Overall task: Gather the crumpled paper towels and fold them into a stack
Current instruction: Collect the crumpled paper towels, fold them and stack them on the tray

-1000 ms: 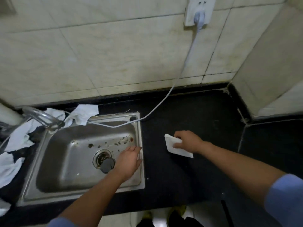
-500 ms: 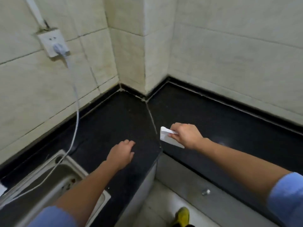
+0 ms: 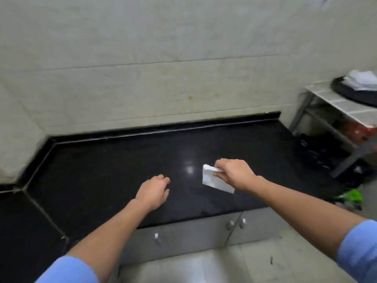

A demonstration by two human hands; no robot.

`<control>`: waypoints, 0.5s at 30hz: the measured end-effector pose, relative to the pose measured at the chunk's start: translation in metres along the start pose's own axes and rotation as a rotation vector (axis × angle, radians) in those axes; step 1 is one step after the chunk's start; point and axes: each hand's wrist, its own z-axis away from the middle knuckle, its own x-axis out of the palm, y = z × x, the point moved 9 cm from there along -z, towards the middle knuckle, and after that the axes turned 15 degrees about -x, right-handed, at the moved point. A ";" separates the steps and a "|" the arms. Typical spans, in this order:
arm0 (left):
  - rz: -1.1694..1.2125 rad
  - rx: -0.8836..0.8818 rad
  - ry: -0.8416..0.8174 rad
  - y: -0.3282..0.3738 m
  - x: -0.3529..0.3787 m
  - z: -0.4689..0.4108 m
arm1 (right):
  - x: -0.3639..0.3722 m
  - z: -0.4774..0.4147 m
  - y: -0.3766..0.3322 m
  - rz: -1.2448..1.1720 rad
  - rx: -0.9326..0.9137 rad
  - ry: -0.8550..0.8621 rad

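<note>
Grey metal cabinet doors (image 3: 183, 237), lower centre. Left hand (image 3: 153, 190), centre: fingers loosely curled, holding nothing, over glossy black stone counter (image 3: 102, 170). Right hand (image 3: 234, 174), right of centre: fingers pinching folded white paper towel (image 3: 212, 181) over the counter. Round black tray (image 3: 350, 94) bearing crumpled white papers (image 3: 359, 79), upper right.

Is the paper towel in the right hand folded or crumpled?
Folded. The paper towel pinched by the right hand is a flat rectangle with straight edges.
</note>
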 end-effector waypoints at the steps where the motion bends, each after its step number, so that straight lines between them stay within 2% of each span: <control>1: 0.007 0.038 0.000 0.037 0.003 -0.012 | -0.004 0.024 0.028 0.001 0.029 0.000; 9: 0.038 0.348 -0.032 0.307 0.011 -0.064 | -0.051 0.207 0.230 0.011 0.337 0.050; 15: 0.047 0.554 -0.008 0.451 0.000 -0.108 | -0.082 0.306 0.336 -0.029 0.561 0.127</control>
